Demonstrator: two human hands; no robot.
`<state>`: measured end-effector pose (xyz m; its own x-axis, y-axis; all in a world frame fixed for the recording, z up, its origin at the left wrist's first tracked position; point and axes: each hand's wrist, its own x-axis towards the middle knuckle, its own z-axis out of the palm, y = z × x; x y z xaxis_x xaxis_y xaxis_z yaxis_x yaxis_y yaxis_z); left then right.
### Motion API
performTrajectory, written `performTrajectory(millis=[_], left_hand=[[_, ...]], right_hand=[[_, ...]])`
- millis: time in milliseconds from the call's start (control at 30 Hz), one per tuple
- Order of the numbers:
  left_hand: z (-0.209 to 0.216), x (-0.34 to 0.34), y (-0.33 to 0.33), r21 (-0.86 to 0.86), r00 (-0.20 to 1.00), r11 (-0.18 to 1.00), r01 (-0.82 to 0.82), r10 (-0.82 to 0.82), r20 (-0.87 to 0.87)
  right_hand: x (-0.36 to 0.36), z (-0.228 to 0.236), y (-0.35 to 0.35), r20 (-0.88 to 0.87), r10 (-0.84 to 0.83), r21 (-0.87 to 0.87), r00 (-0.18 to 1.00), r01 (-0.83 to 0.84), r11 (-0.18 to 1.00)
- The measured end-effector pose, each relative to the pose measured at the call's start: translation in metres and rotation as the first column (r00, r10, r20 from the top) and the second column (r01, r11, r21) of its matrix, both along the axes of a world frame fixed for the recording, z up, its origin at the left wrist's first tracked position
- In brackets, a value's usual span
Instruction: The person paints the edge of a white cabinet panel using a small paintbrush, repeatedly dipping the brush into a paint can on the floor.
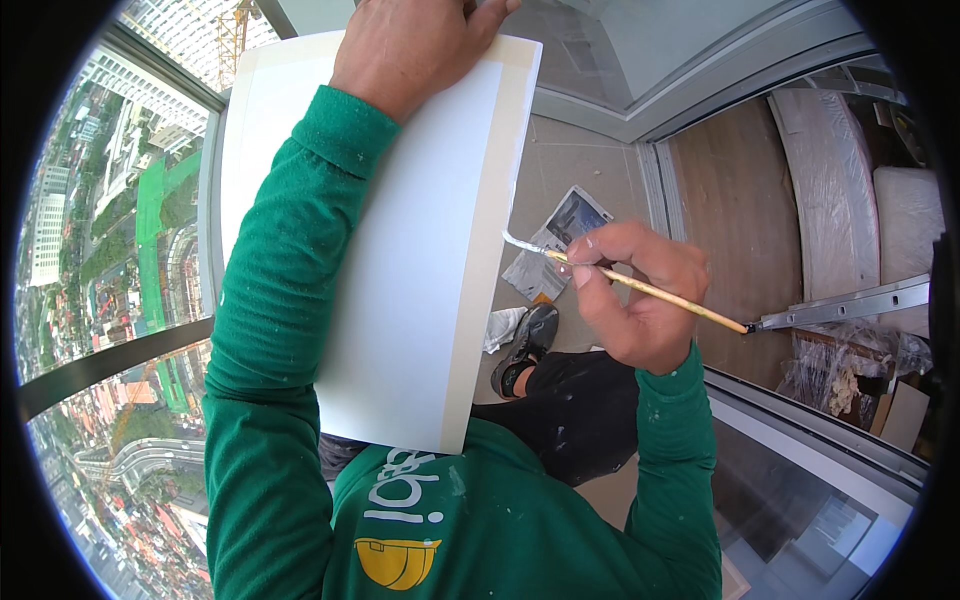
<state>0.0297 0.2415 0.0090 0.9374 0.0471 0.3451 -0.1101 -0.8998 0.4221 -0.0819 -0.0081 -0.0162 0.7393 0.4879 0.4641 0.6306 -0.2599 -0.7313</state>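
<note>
A large white panel (410, 250) with a beige strip (476, 250) along its border stands in front of me, its near end against my body. My left hand (415, 50) lies at the panel's far end; its fingers run out of the top of the view. In my right hand (645, 290) is a thin paintbrush (650, 290) with a wooden handle, pinched between thumb and fingers. White paint coats the slim brush tip, which meets the panel's right edge.
Newspaper (530, 270) and a crumpled white cloth (502, 328) lie on the tiled floor near my shoe (530, 345). Tall windows (110, 250) overlook a city on the left. On the right, a door track borders a wooden floor (730, 210) with a metal ladder (850, 303) and plastic-wrapped items.
</note>
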Motion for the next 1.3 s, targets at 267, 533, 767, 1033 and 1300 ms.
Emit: performTrajectory(millis=[267,533,767,1033,1300], left_hand=[[-0.002,0.000,0.000,0.011,0.999,1.000,0.009,-0.010,0.039],[0.002,0.001,-0.002,-0.108,0.999,0.993,-0.051,0.050,-0.009],[-0.007,0.014,0.026,-0.140,1.000,0.990,-0.004,0.004,0.000],[-0.008,0.017,0.028,-0.152,0.998,0.988,-0.039,0.045,0.034],[-0.005,0.015,0.018,-0.193,0.999,0.981,-0.029,0.034,0.019]], right_hand=[[-0.003,-0.004,0.005,-0.043,-0.105,0.066,0.993,0.108,0.992],[-0.004,-0.008,-0.003,-0.277,0.002,0.260,0.961,0.073,0.963],[0.019,-0.021,0.001,-0.455,0.173,0.564,0.874,0.132,0.815],[0.020,-0.023,0.009,-0.468,0.217,0.594,0.857,0.123,0.795],[0.017,-0.028,0.000,-0.473,0.271,0.543,0.838,0.035,0.839]])
